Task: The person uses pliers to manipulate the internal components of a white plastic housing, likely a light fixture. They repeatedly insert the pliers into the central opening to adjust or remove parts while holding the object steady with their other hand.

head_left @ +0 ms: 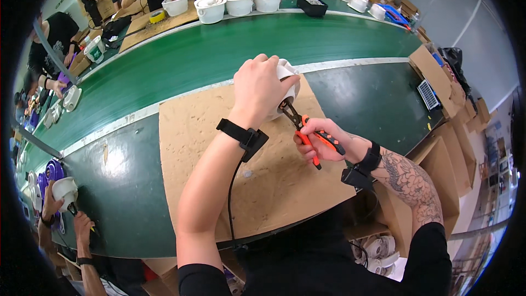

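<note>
My left hand (256, 89) is wrapped over a white plastic housing (287, 71), which it tilts above the cardboard sheet. Much of that housing is hidden behind the fingers. In my right hand (323, 140) is a pair of pliers (308, 131) with orange and black handles. The dark jaws of the pliers reach into the opening on the housing's near side; what they touch inside cannot be made out. Both wrists wear black straps with small black boxes, and a cable runs down from the left one.
Beneath my hands lies a cardboard sheet (219, 208) on the dark green table. Beyond runs a green conveyor belt (241, 44), with several white tubs (211, 10) and a black tray (312, 5) along its far side. Open cartons (438, 77) stand right. A co-worker's hands (82, 230) are at left.
</note>
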A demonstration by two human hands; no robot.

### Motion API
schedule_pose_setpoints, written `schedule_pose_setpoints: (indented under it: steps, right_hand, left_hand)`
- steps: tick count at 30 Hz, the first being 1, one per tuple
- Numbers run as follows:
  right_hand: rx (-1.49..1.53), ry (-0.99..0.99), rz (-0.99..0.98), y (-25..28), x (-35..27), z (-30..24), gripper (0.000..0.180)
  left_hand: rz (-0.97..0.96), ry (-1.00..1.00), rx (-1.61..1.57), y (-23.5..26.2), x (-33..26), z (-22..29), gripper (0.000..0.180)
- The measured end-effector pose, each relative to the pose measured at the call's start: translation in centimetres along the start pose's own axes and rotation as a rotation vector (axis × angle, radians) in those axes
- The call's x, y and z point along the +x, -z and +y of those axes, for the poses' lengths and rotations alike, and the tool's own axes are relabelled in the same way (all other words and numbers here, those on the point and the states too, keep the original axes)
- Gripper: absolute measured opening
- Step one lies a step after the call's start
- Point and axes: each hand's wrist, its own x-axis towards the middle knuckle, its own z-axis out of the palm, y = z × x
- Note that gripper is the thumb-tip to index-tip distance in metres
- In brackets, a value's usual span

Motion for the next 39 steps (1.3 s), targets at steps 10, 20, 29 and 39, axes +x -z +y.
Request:
schedule_pose_setpoints:
  steps: [10,20,29,39]
  right_hand:
    - [-0.004,-0.067,0.004,-0.3,0.1,-0.4,0.033]
    - [0.063,-0.052,-0.050,0.9,0.8,0.2,0.030]
    - [0.255,0.004,-0.107,0.9,0.1,1.8,0.029]
    - [-0.030,0.083,0.173,0.4,-0.4,2.0,0.030]
  left_hand:
    - [0.023,-0.008,-0.010,-0.2,0.1,-0.2,0.051]
    - [0.054,-0.055,-0.005,-0.4,-0.3,0.4,0.047]
    - [0.124,-0.096,0.009,-2.2,-0.8,0.9,0.050]
    - [0.167,-0.079,0.019,-2.8,-1.1,1.6,0.051]
